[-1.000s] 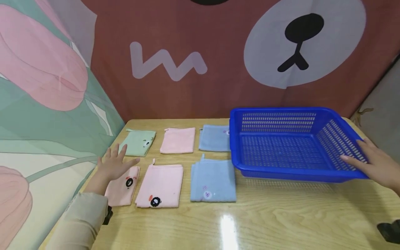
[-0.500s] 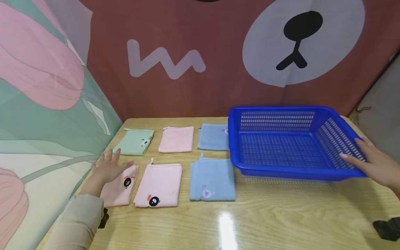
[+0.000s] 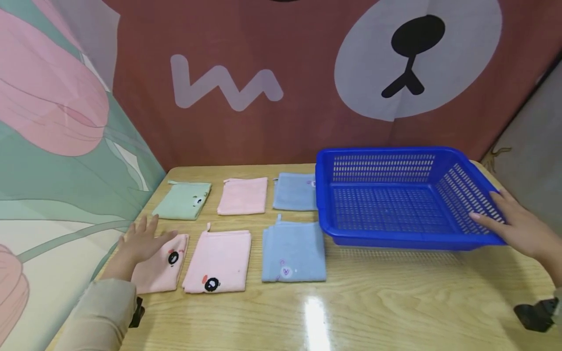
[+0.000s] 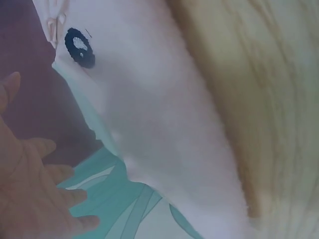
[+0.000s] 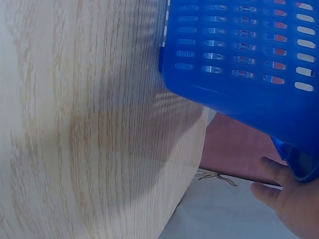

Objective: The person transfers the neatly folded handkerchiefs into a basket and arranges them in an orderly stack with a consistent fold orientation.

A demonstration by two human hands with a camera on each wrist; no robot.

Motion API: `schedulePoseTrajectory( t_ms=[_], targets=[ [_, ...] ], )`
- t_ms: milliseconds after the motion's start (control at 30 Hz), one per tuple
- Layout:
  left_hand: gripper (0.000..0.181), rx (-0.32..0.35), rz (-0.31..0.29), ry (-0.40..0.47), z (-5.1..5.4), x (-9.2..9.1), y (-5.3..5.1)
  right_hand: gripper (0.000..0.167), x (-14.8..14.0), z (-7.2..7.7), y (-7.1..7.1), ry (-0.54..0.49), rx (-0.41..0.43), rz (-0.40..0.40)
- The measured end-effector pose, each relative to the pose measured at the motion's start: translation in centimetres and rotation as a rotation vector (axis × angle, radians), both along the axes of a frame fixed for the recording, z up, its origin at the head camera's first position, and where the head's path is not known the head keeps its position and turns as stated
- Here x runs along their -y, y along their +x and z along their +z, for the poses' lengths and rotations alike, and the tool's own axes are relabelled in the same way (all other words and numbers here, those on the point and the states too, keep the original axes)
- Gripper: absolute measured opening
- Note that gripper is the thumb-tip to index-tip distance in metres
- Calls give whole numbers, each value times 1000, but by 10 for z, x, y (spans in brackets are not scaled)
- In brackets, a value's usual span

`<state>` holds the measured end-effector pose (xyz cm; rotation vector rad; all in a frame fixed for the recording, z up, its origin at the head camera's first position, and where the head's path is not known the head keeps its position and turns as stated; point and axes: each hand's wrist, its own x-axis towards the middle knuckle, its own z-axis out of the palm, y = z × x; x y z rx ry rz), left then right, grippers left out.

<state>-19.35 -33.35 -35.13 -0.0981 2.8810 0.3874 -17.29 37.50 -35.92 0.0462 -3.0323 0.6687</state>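
Note:
In the head view my left hand (image 3: 142, 243) is spread with straight fingers over a folded pink cloth (image 3: 160, 268) at the left; whether they touch is unclear. The left wrist view shows this cloth's embroidered black eye (image 4: 79, 48) close to the hand (image 4: 35, 194). My right hand (image 3: 520, 219) grips the right rim of a blue plastic basket (image 3: 412, 239), thumb inside and fingers outside. Nothing lies in the basket. In the right wrist view, part of the right hand (image 5: 294, 199) shows at the basket's rim (image 5: 306, 172).
Other folded cloths lie in two rows on the wooden table (image 3: 377, 302): green (image 3: 182, 200), pink (image 3: 243, 196), blue (image 3: 295, 191), then pink (image 3: 218, 261) and blue (image 3: 294, 252) in front. The basket's left side covers part of the back blue cloth. A printed curtain (image 3: 298, 126) hangs behind.
My left hand has drifted slightly left and toward me over the pink cloth. The whole head view has shifted a little; basket and right hand keep their places relative to the cloths.

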Motion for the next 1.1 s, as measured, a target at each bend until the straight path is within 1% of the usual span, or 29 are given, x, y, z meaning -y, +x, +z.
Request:
schedulePoseTrajectory(
  t_ms=[300,567,667,967,1100],
  targets=[
    [94,55,8,53,-1,4,2,79,2,1,1,-3,-10,-3],
    [96,124,34,47,-6,8,1,79,6,4,4,14,-5,-16],
    [96,132,32,56,-7,9,1,79,7,6,4,13,-6,-14],
    [92,125,-6,106,-11,10,0,79,7,4,4,12,-8,-26],
    [91,134,-7,105,-14,12,-2,79,7,4,4,15,-7,-32]
  ],
)
